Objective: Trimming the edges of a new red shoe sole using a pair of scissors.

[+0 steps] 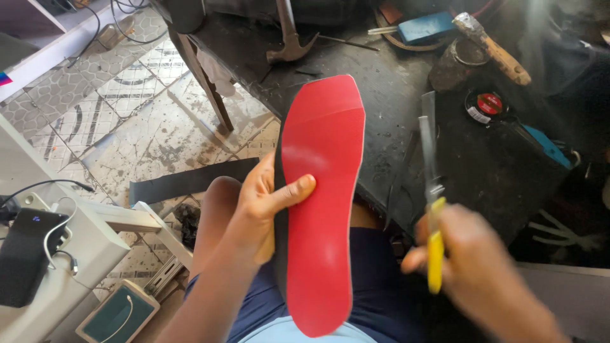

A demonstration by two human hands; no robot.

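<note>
Dark cluttered desk [394, 108] behind. Red insole [321, 203], frame centre, long axis upright; left hand [264, 203] clasps its left edge. Right hand [473, 267], lower right, clenches yellow-handled knife [434, 209], blade just right of insole.

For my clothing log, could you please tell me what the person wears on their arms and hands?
Nothing shows on either: the left hand and forearm are bare, with no sleeve, glove, watch or ring visible. The right hand is motion-blurred but also looks bare and ungloved.
</note>
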